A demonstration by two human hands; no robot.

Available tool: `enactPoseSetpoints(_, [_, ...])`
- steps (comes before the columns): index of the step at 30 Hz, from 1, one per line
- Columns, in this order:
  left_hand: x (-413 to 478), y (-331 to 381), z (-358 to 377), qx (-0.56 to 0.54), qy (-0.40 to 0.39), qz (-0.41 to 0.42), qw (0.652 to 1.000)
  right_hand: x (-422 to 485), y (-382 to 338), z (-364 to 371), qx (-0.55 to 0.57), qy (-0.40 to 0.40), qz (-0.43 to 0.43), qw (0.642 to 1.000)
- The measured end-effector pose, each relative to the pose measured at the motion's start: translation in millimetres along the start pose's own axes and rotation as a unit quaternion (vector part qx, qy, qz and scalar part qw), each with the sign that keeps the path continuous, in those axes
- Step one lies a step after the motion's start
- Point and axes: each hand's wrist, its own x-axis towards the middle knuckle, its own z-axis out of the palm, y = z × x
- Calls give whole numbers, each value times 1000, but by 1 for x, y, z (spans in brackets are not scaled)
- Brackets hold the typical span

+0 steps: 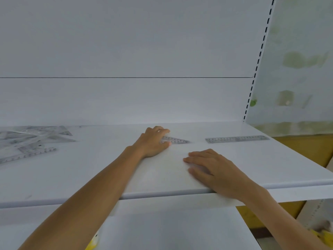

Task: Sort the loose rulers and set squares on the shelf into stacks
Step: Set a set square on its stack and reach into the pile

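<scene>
— While the left hand lies out on the white shelf, what has it got?
— Small set square, clear plastic, flat on the shelf just past frame centre. Fingers curl over its far edge, thumb against the near edge: pinched at its left end. Its point sticks out toward three o'clock.
— Right hand?
— At five o'clock of the left one, apart from it. Palm down, fingers straight and together, pointing to nine o'clock, resting on bare shelf near the front lip. Grips nothing.
— Other stock?
— One clear ruler lying alone at three o'clock of the set square, near but not touching, parallel to the back panel. Pile of loose rulers and set squares at nine o'clock, by the frame edge, overlapping at mixed angles; too blurred to count.
— Surroundings?
— Slotted upright at two o'clock; yellow boxes beyond the shelf's right end.
</scene>
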Motion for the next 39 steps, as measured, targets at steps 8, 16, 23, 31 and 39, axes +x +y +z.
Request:
enactPoseSetpoints(8, [-6,-2,-4,-10,71,-105,992,-1,-1,-1,19,2,8,1000])
enactPoseSetpoints(16, [-5,-2,1,-18,81,-79,993,0,1,-1,39,7,10,999])
enactPoseSetpoints(23, [-8,-6,-14,-39,79,-92,992,10,2,-13,146,-11,71,987])
enactPoseSetpoints(31, [-67,-61,-65,-49,141,-67,986,84,-51,-9,159,55,26,985])
enactPoseSetpoints(39, [-199,-199,-128,-28,179,-109,977,202,-207,29,163,44,-70,983])
